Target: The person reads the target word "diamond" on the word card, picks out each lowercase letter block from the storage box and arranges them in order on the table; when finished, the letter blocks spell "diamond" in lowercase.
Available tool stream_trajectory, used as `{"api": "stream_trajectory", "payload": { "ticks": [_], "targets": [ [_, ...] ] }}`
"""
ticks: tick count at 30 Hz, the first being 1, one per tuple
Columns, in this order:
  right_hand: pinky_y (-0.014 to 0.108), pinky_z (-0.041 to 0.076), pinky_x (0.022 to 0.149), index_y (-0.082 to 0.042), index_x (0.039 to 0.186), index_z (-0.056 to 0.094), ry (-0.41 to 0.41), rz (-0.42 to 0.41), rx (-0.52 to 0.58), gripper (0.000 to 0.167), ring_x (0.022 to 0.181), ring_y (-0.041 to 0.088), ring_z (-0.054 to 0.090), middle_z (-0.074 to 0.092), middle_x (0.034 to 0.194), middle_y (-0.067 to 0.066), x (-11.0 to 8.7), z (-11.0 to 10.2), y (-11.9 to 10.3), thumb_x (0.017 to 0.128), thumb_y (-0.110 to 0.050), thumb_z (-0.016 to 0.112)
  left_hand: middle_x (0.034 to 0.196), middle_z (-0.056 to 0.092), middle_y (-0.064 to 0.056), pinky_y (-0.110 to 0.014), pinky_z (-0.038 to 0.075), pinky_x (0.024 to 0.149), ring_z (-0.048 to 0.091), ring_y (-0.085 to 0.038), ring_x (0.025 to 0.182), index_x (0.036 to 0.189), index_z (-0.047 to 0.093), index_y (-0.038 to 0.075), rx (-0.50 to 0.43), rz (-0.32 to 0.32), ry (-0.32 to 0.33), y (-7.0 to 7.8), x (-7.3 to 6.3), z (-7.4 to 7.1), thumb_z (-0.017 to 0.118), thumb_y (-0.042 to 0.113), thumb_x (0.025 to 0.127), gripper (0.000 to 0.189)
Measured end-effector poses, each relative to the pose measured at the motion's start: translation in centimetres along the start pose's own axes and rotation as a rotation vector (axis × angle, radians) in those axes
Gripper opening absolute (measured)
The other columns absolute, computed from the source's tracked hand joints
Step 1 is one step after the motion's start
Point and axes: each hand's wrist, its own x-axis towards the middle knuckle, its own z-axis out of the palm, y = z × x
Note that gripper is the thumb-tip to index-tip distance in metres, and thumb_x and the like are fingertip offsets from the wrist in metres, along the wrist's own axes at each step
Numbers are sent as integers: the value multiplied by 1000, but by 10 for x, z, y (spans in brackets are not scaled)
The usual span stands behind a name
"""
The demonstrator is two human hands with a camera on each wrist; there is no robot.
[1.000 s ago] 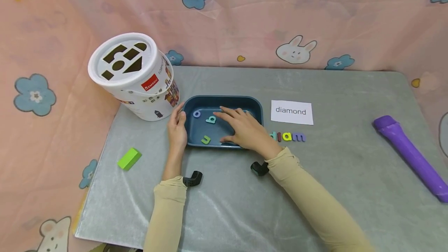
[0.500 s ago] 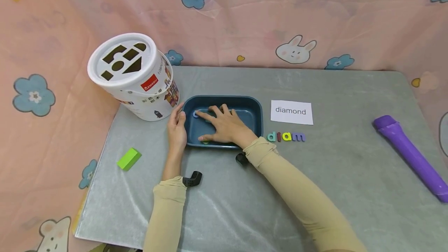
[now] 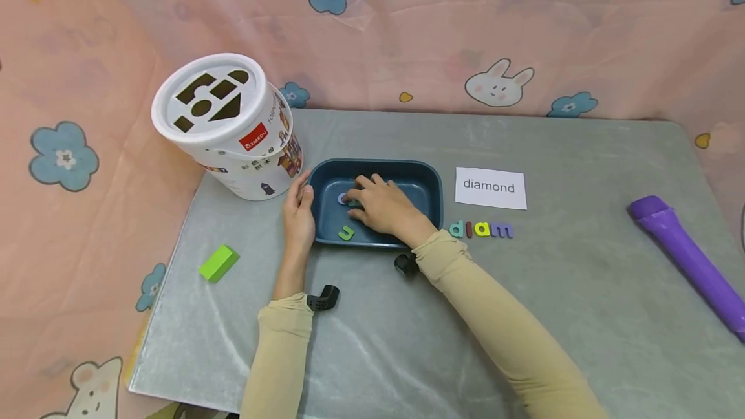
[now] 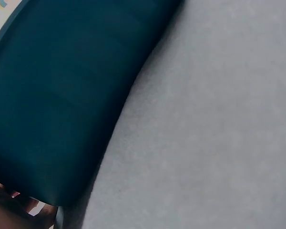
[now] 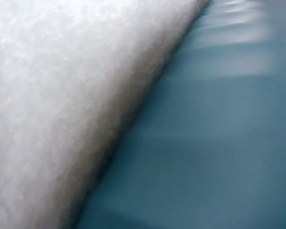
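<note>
A dark blue tray lies on the table, and its side fills much of both wrist views. My left hand rests along its left wall, fingers extended and thumb by the rim. Inside the tray, my right hand reaches left with fingers spread and slightly bent. Its index fingertip is right at a blue-purple letter o. A teal letter is partly hidden beneath that hand. Nearer the front wall lies a green letter. The right wrist view shows no fingers.
Right of the tray, the letters d, i, a, m stand in a row below a white card reading "diamond". A white bucket with a shape-hole lid is behind left. A green block lies front left, a purple microphone far right.
My right hand has moved left across the tray, and its fingers have drawn closer together. The letter o has slid right toward the teal letter. My left hand stays at the tray's left side.
</note>
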Motion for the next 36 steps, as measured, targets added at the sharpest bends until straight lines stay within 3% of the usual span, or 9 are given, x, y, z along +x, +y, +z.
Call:
{"api": "stream_trajectory", "payload": {
  "ticks": [7,10,13,19,25,30,32,36],
  "targets": [
    [52,53,102,-17,116,81,81,-49,-29,21,113,29,61,67,124,7,-12,1,4,98,-26,79,159,54,-17,-48,33,127,46,-30,151,153,54,6,9,11,11,0,0,1,45,14,114,41],
    [46,53,90,-14,100,81,120,-64,-57,10,103,28,60,69,113,7,-18,3,6,95,-24,82,159,54,-17,-48,33,127,46,-30,151,153,54,5,11,15,12,-1,0,1,46,14,114,41],
    [43,51,85,-13,89,78,149,-84,-90,10,99,27,59,70,109,6,-25,4,9,94,-21,83,159,54,-17,-48,33,127,46,-31,151,153,54,5,16,16,12,-2,0,0,46,15,114,41],
    [47,52,93,-13,93,77,201,-127,-66,7,113,29,62,73,124,9,-44,1,18,96,-19,81,158,55,-18,-48,33,127,47,-30,151,153,54,6,18,14,13,-2,-1,0,46,15,114,41],
    [42,53,83,-9,103,76,308,-112,151,12,97,26,62,76,107,7,-72,-14,29,94,-13,82,158,55,-18,-48,33,127,47,-31,151,153,54,6,17,12,10,-1,0,1,46,14,114,41],
    [46,57,90,-3,115,74,414,-65,296,28,105,29,67,75,110,11,-96,-25,39,89,-6,85,158,55,-17,-48,33,127,47,-30,151,153,54,6,13,13,12,0,0,1,46,14,114,41],
    [51,56,99,-1,116,75,475,-70,293,31,107,29,67,74,110,11,-106,-28,44,87,-3,86,158,55,-17,-48,33,127,47,-30,151,153,54,6,14,15,10,0,0,0,46,14,114,41],
    [48,55,96,-3,109,78,604,-102,230,30,101,27,65,76,103,10,-125,-34,60,81,3,87,158,54,-18,-48,33,127,47,-30,151,154,53,6,14,15,5,-1,0,0,46,15,114,41]
  ]
}}
